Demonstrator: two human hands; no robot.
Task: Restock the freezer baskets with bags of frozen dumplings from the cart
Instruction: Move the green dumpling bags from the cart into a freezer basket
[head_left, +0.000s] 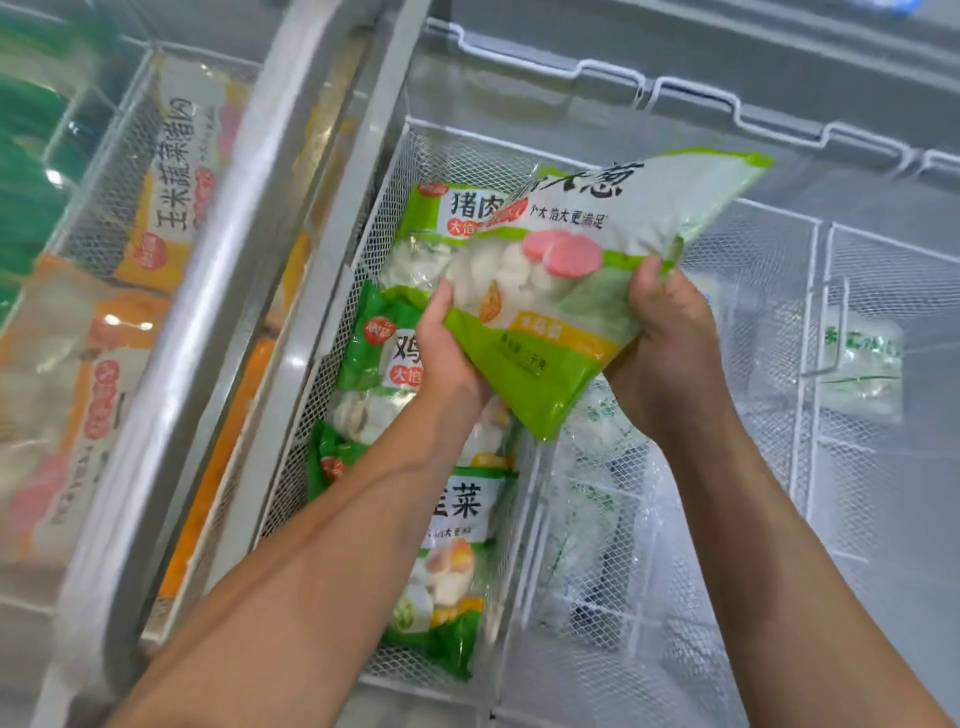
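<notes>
Both hands hold one green and white bag of frozen dumplings (576, 270) tilted above a white wire freezer basket (395, 171). My left hand (447, 353) grips the bag's lower left edge, thumb on its front. My right hand (670, 348) grips its lower right edge. Under the held bag, green dumpling bags (457, 540) lie in a row in the basket, partly hidden by my left forearm.
A grey freezer frame bar (218, 322) runs diagonally on the left; beyond it, orange dumpling bags (166, 171) sit in another basket. To the right are wire baskets (810, 364) holding a few pale bags (862, 364). A wire rim (691, 93) runs along the back.
</notes>
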